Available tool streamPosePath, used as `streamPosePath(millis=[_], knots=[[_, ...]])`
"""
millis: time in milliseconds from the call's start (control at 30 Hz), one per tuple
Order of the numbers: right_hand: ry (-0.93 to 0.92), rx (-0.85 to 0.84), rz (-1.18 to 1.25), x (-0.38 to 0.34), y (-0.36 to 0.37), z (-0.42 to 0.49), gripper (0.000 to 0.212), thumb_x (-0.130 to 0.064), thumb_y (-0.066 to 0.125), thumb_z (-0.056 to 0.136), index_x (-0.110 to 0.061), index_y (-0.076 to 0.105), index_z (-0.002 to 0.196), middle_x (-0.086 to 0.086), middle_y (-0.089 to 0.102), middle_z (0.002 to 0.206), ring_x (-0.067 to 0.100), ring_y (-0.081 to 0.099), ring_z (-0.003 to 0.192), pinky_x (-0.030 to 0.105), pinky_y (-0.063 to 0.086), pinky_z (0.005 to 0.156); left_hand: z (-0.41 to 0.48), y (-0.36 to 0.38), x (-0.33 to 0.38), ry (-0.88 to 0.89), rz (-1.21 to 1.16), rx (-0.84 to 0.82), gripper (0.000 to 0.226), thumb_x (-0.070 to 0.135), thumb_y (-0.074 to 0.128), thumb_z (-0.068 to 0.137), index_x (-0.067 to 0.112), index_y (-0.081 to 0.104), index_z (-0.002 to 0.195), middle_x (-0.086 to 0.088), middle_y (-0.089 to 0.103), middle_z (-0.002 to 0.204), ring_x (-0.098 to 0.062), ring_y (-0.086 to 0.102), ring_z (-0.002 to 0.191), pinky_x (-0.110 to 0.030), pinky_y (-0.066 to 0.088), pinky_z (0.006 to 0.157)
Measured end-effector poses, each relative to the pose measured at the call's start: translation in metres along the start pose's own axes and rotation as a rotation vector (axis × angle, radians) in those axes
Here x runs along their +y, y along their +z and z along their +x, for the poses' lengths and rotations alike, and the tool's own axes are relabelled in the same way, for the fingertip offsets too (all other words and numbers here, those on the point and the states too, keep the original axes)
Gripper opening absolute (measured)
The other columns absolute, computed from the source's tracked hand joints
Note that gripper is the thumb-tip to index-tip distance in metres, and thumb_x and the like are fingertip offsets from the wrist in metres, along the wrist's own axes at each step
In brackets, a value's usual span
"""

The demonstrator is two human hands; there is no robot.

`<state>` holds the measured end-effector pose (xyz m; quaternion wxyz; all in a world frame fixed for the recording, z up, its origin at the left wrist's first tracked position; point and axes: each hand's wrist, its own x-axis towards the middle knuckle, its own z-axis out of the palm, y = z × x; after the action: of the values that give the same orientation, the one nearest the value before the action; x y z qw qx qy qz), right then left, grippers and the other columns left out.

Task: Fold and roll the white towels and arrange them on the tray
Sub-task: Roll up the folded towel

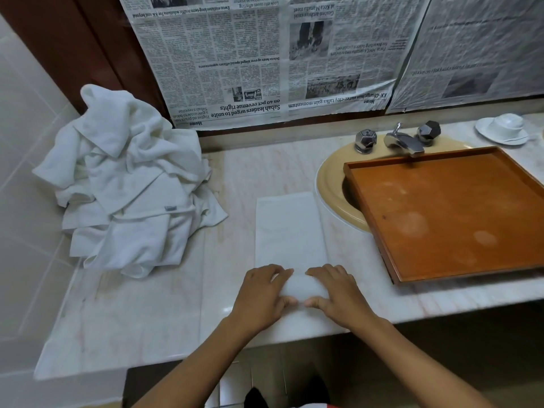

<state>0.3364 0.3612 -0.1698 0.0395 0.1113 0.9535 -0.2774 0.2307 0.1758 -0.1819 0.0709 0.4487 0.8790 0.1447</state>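
The folded towel (pixel 290 231) lies on the tabletop (pixel 153 304) just left of the tray (pixel 441 213). Its near end is gripped as a roll by the left hand (pixel 262 293) and right hand (pixel 335 291). Soft and light, it is best held at the roll's ends.

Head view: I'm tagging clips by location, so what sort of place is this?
Probably a hotel bathroom: a marble counter with an inset beige sink and chrome faucet, beside a heap of white towels.

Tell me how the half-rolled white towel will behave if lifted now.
Likely floppy: the folded white towel lies limp on the marble counter. Its rolled end, gripped by the left hand and right hand, would probably unroll if released.
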Motion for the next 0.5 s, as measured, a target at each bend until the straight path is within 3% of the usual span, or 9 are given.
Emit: streamPosePath(millis=[133, 333, 433, 500], knots=[[0.063, -0.123, 0.117, 0.001, -0.004, -0.005, 0.056, -0.052, 0.064, 0.088, -0.031, 0.049, 0.137, -0.010, 0.050, 0.137, 0.013, 0.042, 0.124, 0.030, 0.032, 0.104, -0.011, -0.004, 0.006, -0.026, -0.047, -0.088, 0.070, 0.068, 0.030, 0.085, 0.029, 0.046, 0.142, 0.004, 0.054, 0.128, -0.018, 0.052, 0.114, -0.031, 0.033, 0.096], [0.160, -0.246, 0.191, -0.006, -0.004, -0.006, 0.046, -0.040, 0.068, 0.089, -0.029, 0.056, 0.132, -0.007, 0.054, 0.136, 0.014, 0.048, 0.120, 0.033, 0.036, 0.106, -0.020, -0.009, 0.018, -0.147, -0.182, -0.198, 0.049, 0.054, 0.051, 0.093, 0.036, 0.047, 0.139, 0.006, 0.053, 0.130, -0.014, 0.048, 0.117, -0.028, 0.033, 0.096], [0.143, -0.171, -0.048, -0.016, -0.005, -0.001, 0.047, -0.047, 0.063, 0.090, -0.031, 0.056, 0.134, -0.005, 0.045, 0.133, 0.015, 0.036, 0.122, 0.034, 0.030, 0.104, -0.022, -0.014, 0.028, -0.150, -0.081, -0.074, 0.051, 0.051, 0.062, 0.088, 0.030, 0.055, 0.134, 0.003, 0.055, 0.127, -0.018, 0.053, 0.113, -0.030, 0.038, 0.095], [0.144, -0.087, -0.133, -0.021, -0.004, 0.000, 0.049, -0.047, 0.060, 0.092, -0.031, 0.053, 0.137, -0.005, 0.040, 0.135, 0.016, 0.033, 0.124, 0.033, 0.029, 0.104, -0.027, -0.011, 0.034, -0.071, 0.028, 0.056, 0.048, 0.044, 0.081, 0.072, 0.023, 0.068, 0.113, 0.000, 0.062, 0.110, -0.020, 0.063, 0.092, -0.031, 0.048, 0.078]])
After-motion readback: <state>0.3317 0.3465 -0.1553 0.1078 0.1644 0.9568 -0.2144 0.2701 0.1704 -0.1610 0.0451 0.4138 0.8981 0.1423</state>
